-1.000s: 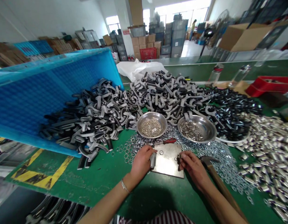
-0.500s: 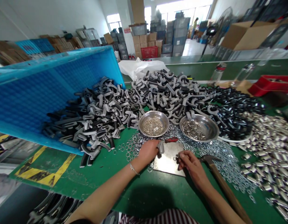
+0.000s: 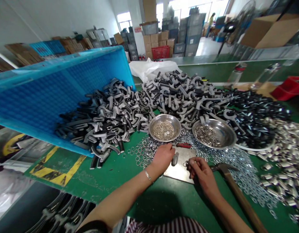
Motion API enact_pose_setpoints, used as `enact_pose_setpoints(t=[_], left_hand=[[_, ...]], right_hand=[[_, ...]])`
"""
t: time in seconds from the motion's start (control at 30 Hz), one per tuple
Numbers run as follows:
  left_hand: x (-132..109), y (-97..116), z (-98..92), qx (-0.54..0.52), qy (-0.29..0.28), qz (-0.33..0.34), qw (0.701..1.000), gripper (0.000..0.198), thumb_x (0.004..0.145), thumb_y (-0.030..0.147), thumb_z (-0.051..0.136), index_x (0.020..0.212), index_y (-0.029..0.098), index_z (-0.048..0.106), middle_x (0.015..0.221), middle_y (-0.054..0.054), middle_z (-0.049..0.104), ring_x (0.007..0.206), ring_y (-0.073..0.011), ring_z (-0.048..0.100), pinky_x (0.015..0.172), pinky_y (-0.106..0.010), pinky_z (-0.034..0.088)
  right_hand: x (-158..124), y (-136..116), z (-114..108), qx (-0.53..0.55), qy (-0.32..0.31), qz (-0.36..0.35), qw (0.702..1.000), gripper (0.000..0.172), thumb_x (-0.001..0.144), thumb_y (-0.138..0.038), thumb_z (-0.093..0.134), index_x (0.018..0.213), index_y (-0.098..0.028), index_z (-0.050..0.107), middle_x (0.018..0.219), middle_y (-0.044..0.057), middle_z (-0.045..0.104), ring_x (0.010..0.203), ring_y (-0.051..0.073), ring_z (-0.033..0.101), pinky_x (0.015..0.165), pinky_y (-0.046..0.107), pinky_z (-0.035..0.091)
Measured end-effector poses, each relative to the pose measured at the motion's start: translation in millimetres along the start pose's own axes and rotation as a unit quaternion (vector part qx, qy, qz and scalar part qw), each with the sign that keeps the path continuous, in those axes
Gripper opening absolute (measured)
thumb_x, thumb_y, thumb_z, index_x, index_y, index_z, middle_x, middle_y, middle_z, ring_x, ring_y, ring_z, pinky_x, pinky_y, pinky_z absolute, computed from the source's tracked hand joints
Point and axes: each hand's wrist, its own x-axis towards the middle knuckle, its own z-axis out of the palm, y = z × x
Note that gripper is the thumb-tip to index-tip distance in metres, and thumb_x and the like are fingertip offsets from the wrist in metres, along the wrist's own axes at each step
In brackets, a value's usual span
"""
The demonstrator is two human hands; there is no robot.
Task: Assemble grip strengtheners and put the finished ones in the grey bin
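My left hand (image 3: 164, 156) is closed on a grey metal handle part (image 3: 175, 159), whose end shows over a flat steel plate (image 3: 180, 173); the fingers hide the rest of it. At the plate's right side my right hand (image 3: 201, 170) is closed in a pinch. A small metal ring (image 3: 184, 164) shows at its fingertips, with something dark beside it that I cannot make out. Behind the plate lies a red-handled tool (image 3: 183, 145). A claw hammer (image 3: 236, 191) rests to the right of my right hand.
Two steel bowls, one with tiny rings (image 3: 153, 133) and one with pins (image 3: 230, 139), stand behind the plate. Loose rings (image 3: 247, 174) surround them. Grey-and-black handles (image 3: 171, 94) spill from a blue crate (image 3: 67, 74). Metal sleeves (image 3: 285, 161) and black parts (image 3: 258, 110) lie right.
The whole view has shifted, so the table things appear slightly farther right. My left hand has turned a little over the handle part. My right hand keeps its pinch.
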Motion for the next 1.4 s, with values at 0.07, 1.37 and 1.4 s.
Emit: enact_pose_setpoints(t=[0.07, 1.37, 1.4], left_hand=[[11, 4, 1.5, 0.026, -0.009, -0.001, 1.000, 0.017, 0.094, 0.017, 0.050, 0.098, 0.014, 0.067, 0.096, -0.011, 0.060, 0.090, -0.0240, 0.058, 0.084, -0.038, 0.047], [-56, 41, -15.8, -0.693, -0.034, -0.275, 0.666, 0.040, 0.070, 0.047, 0.079, 0.087, 0.013, 0.067, 0.055, 0.004, 0.054, 0.049, -0.0079, 0.045, 0.050, -0.020, 0.034], [-57, 41, -14.3, -0.699, -0.033, -0.276, 0.659, 0.039, 0.071, 0.047, 0.079, 0.087, 0.013, 0.067, 0.055, 0.004, 0.054, 0.049, -0.0078, 0.045, 0.050, -0.020, 0.033]], right_hand=[[-1, -1, 0, -0.002, -0.001, -0.003, 1.000, 0.027, 0.090, -0.047, 0.062, 0.096, -0.022, 0.057, 0.072, -0.002, 0.059, 0.053, 0.011, 0.053, 0.049, 0.024, 0.045], [-12, -46, 17, 0.086, -0.182, 0.110, 0.973, 0.033, 0.086, -0.053, 0.065, 0.080, -0.021, 0.057, 0.054, -0.009, 0.039, 0.046, 0.009, 0.039, 0.047, 0.023, 0.032], [-13, -48, 17, 0.086, -0.182, 0.111, 0.973, 0.034, 0.086, -0.053, 0.065, 0.080, -0.021, 0.057, 0.054, -0.009, 0.039, 0.045, 0.009, 0.038, 0.047, 0.023, 0.033]])
